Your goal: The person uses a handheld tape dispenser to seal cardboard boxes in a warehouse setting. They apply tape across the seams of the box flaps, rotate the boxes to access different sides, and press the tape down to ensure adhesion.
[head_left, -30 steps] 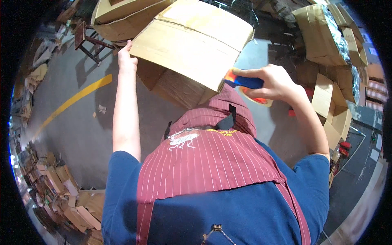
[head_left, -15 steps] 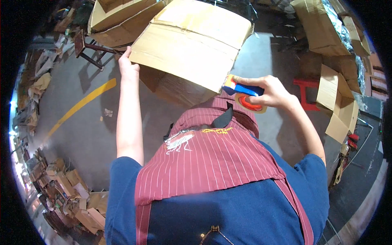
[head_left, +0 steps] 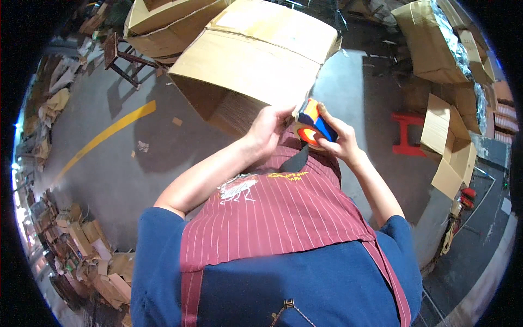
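Note:
In front of me a large cardboard box [head_left: 256, 60] lies with its open end toward me, the dark inside showing under its top panel. My right hand [head_left: 340, 139] is wrapped round a blue and orange tape dispenser [head_left: 326, 128] beside the box's near right corner. A tape roll with a red-orange core [head_left: 309, 135] sits in the dispenser. My left hand [head_left: 267, 131] is closed at the dispenser's front end, close to the box's near edge. Whatever its fingertips pinch is too small to make out.
Another open cardboard box [head_left: 169, 30] stands at the far left, near a dark wooden stool [head_left: 128, 60]. To the right are an open carton [head_left: 449, 139] and a red metal piece [head_left: 408, 134]. Cardboard scraps [head_left: 90, 240] are heaped at the lower left. A yellow line [head_left: 109, 131] crosses the floor.
My left hand has let go of the box's left edge and moved right to the tape dispenser. My right hand has turned the dispenser and drawn slightly left. The box's open end shows more.

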Available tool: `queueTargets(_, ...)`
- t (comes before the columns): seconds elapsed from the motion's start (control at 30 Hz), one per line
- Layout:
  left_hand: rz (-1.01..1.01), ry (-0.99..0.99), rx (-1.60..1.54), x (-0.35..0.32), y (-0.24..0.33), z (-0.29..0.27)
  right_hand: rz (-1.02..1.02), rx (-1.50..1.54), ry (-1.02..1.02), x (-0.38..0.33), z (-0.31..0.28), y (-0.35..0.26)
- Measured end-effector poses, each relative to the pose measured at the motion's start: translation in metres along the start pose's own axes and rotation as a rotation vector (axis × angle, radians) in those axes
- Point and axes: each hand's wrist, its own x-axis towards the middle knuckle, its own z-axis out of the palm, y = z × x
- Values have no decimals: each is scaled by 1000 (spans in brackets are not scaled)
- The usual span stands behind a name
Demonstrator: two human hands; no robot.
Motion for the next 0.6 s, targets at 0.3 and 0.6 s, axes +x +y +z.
queueTargets(0.3,231,-18,-58,5,-10,-18,-85,5,34,12,15,8)
queueTargets(0.6,343,-71,188,58,-9,1,-170,-7,220,24,32,12)
